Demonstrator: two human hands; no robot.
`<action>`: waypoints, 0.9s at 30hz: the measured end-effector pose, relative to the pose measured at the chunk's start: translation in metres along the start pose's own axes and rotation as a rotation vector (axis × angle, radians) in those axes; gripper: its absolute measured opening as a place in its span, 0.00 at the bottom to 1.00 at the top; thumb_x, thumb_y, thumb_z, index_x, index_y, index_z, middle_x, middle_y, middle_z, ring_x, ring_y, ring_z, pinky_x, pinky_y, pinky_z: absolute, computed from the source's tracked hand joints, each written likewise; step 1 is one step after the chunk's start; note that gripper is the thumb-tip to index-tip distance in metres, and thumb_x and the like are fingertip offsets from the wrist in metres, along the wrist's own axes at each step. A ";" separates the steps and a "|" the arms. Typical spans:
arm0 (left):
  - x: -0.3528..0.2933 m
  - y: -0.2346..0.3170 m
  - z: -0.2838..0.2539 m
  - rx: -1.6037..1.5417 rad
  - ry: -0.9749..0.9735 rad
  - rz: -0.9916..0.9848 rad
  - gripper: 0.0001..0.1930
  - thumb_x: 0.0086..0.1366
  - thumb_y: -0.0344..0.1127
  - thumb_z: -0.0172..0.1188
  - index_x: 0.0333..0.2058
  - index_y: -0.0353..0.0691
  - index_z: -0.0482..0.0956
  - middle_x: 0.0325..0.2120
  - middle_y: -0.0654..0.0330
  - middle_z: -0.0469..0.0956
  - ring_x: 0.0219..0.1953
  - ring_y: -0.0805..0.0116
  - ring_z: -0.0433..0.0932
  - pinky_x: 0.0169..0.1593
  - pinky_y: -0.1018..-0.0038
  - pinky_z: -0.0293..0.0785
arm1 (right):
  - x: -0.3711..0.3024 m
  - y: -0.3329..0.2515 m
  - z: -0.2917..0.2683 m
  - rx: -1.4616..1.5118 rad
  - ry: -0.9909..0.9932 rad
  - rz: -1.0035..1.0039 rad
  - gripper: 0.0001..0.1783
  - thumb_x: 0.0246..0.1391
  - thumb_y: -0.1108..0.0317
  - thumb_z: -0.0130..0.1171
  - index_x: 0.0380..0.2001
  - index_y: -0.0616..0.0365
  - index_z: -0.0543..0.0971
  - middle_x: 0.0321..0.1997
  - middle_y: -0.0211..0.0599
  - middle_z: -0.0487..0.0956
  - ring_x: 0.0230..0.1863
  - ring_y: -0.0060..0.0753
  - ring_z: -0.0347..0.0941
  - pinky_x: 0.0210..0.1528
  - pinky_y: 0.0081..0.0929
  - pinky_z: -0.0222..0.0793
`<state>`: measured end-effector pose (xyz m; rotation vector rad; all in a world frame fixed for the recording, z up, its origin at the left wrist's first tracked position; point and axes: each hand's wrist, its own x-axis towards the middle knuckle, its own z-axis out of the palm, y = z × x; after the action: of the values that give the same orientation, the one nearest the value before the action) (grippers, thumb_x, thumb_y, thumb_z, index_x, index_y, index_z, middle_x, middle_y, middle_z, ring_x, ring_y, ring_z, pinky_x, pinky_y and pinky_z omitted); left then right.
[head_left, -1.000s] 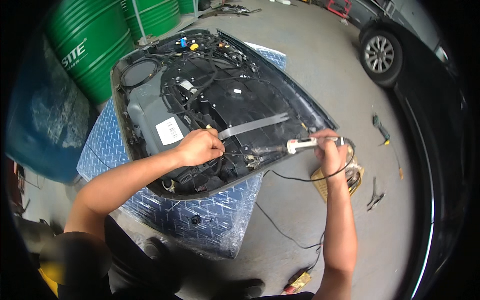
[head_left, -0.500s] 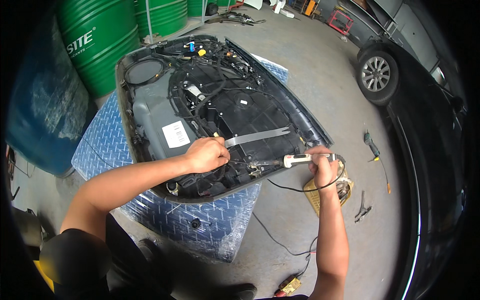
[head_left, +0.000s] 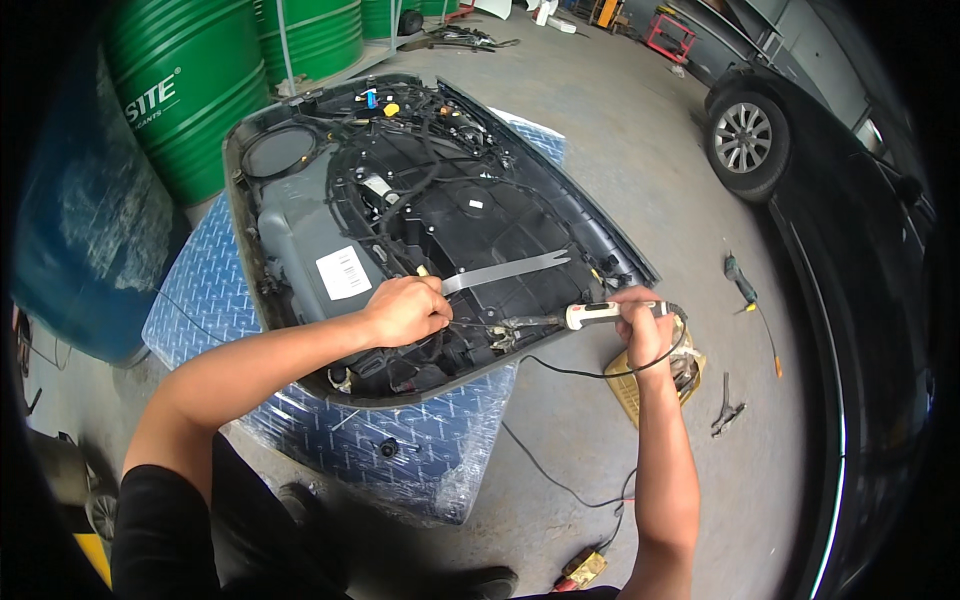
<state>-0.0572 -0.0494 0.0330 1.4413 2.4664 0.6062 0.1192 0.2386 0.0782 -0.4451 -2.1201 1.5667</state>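
Observation:
A car door panel [head_left: 480, 225] lies with its inner side up, covered in black wiring and clips. My right hand [head_left: 643, 325] is closed around a soldering iron [head_left: 590, 315] with a white handle and a black cord. Its dark shaft points left, the tip down by a small metal part [head_left: 505, 335] at the panel's near edge. Closed fingers of my left hand [head_left: 408, 310] pinch a thin wire [head_left: 468, 323] that runs toward that tip. A flat forked metal pry tool [head_left: 510, 270] lies on the panel, its near end hidden at my left hand.
Under the panel is a plastic-wrapped blue patterned base [head_left: 400, 480], a small black part [head_left: 388, 447] on it. A yellow basket [head_left: 625, 395] stands on the floor; cords and hand tools lie around. Green drums [head_left: 185, 100] stand at left, a black car [head_left: 850, 250] at right.
The whole view has shifted slightly. My hands, the soldering iron and the pry tool keep nearly the same places on the panel.

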 end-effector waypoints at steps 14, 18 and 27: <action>-0.001 -0.003 0.006 0.008 0.077 0.069 0.07 0.55 0.35 0.61 0.32 0.44 0.85 0.30 0.60 0.76 0.37 0.57 0.78 0.41 0.62 0.74 | 0.001 -0.003 0.004 0.084 -0.090 -0.026 0.12 0.46 0.69 0.51 0.27 0.65 0.81 0.20 0.30 0.74 0.22 0.19 0.66 0.24 0.21 0.59; -0.001 -0.003 0.006 0.008 0.069 0.070 0.07 0.55 0.35 0.61 0.32 0.43 0.85 0.30 0.60 0.76 0.37 0.57 0.79 0.41 0.62 0.74 | 0.001 -0.004 0.005 0.069 -0.087 -0.022 0.12 0.46 0.69 0.51 0.27 0.65 0.81 0.20 0.30 0.74 0.22 0.19 0.66 0.24 0.21 0.59; -0.001 -0.002 0.006 0.019 0.058 0.051 0.07 0.55 0.35 0.60 0.32 0.43 0.85 0.30 0.60 0.77 0.38 0.57 0.79 0.42 0.62 0.74 | 0.002 -0.002 0.003 0.053 -0.085 0.001 0.13 0.45 0.69 0.50 0.27 0.65 0.81 0.20 0.30 0.74 0.21 0.19 0.66 0.24 0.21 0.60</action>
<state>-0.0557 -0.0496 0.0272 1.5194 2.4924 0.6456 0.1161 0.2363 0.0798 -0.3678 -2.1350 1.6653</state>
